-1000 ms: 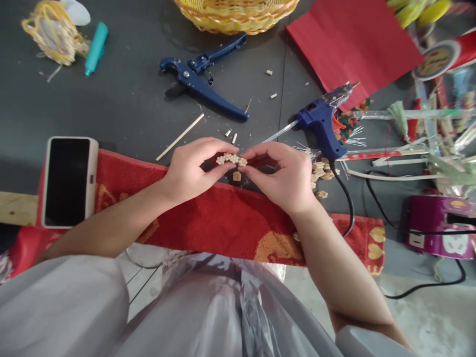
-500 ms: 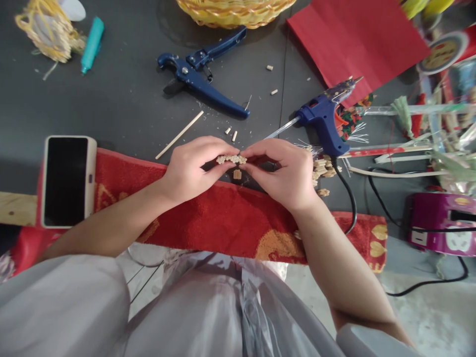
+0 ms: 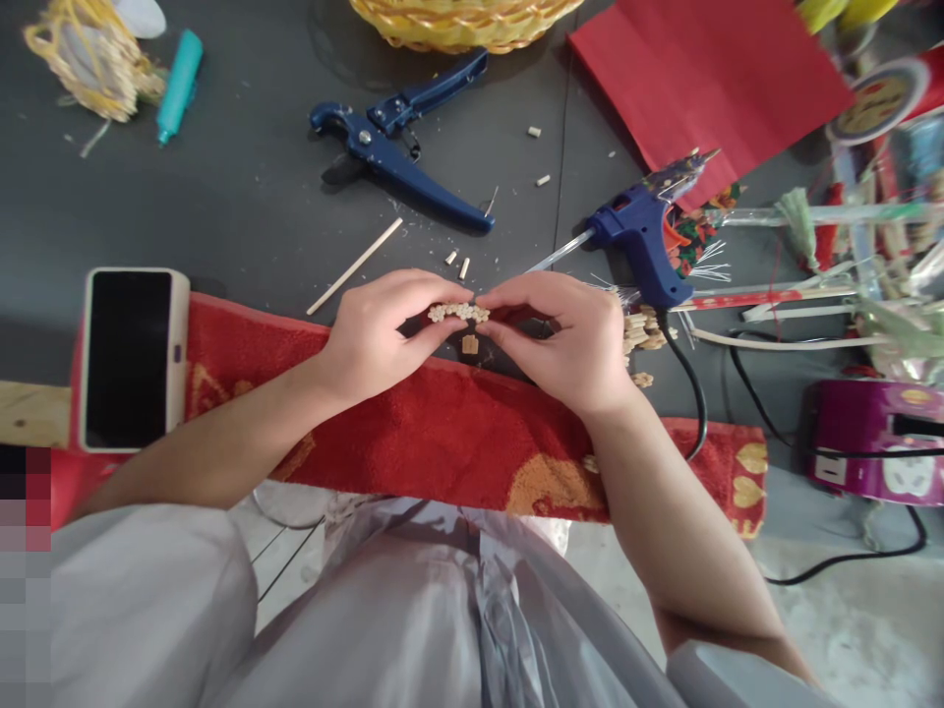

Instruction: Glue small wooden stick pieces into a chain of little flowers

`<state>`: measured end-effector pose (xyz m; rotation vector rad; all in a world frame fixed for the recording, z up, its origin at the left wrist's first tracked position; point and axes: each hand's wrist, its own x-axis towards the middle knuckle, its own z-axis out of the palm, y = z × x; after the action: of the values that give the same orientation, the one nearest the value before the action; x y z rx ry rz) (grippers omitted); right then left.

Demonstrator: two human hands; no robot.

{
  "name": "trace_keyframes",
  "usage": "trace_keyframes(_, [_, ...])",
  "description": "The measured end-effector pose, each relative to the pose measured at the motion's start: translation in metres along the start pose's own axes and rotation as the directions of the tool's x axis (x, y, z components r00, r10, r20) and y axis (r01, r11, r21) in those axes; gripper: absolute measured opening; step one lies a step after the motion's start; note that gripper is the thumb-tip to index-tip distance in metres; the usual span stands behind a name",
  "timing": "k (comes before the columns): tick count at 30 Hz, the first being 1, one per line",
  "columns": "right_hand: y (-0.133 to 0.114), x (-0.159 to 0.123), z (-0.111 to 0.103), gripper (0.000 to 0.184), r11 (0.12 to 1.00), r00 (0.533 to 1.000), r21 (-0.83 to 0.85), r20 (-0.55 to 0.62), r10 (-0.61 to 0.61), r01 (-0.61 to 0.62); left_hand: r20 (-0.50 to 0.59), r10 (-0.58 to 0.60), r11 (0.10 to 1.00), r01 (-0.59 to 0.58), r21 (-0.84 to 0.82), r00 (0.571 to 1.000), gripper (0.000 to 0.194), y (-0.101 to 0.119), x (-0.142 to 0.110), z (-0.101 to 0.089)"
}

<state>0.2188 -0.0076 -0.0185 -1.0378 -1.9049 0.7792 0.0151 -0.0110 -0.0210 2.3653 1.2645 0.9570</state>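
Observation:
Between my two hands is a short strip of small pale stick pieces [image 3: 458, 313], joined side by side with their round ends facing me. My left hand [image 3: 383, 329] pinches its left part between thumb and fingers. At the other end, my right hand [image 3: 564, 334] grips it the same way; the fingertips cover part of the strip. Just below it, a small tan block of stick pieces [image 3: 470, 344] lies on the dark table. Two short cut stick pieces [image 3: 464, 267] rest beyond my fingers, and a longer thin stick [image 3: 354, 266] lies to the left.
Blue cutters [image 3: 405, 167] lie beyond my hands. A blue glue gun [image 3: 641, 231] with a cord stands right, near more bundled stick pieces [image 3: 643, 331]. A red towel [image 3: 413, 433] lines the near edge. Left is a phone [image 3: 129, 359]; a yellow basket [image 3: 464, 25] is at the back.
The strip stays pinched in both hands, its left part showing slightly more. The whole view has shifted very slightly; nothing else has visibly moved.

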Motion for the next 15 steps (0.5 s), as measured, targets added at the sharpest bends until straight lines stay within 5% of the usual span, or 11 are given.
trace_keyframes(15, [0.0012,-0.0009,0.0008,0.016,1.0,1.0,-0.006,0.024,0.019,-0.018,0.003,-0.03,0.999,0.03,0.028,1.0,0.016,0.0011,-0.0014,0.0])
